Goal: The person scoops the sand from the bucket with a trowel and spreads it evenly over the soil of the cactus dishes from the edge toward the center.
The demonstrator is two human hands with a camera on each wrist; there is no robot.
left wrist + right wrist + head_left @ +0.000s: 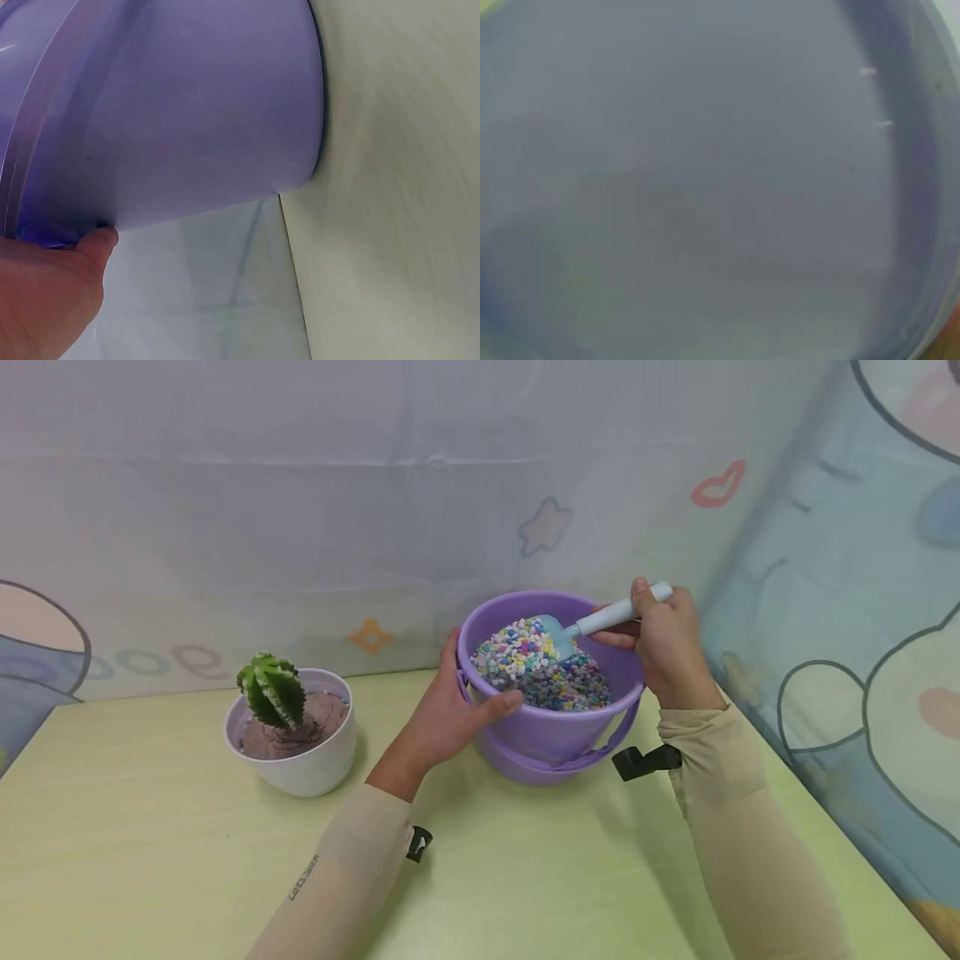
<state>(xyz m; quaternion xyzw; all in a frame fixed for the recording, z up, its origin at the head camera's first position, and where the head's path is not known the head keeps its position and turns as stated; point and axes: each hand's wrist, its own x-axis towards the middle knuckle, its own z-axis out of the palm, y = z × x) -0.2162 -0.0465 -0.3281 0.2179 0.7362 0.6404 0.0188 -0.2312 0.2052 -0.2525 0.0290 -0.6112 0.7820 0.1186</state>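
Observation:
A purple bucket (555, 727) holds many small multicoloured pebbles (573, 689). My left hand (450, 714) grips the bucket's left rim, its thumb over the edge; the left wrist view shows the bucket wall (202, 112) with part of that hand (52, 292) against it. In my right hand (670, 647) is the handle of a light blue toy shovel (618, 614). Its blade is heaped with pebbles and lies over the bucket's opening. The right wrist view is filled by a blurred purple-grey surface, with no fingers clearly visible.
Left of the bucket stands a white pot (311, 772) with a green cactus (272, 691) in brown soil (326, 714). Both stand on a pale yellow-green table (510, 877). A printed cloth (300, 527) hangs behind, another along the right side.

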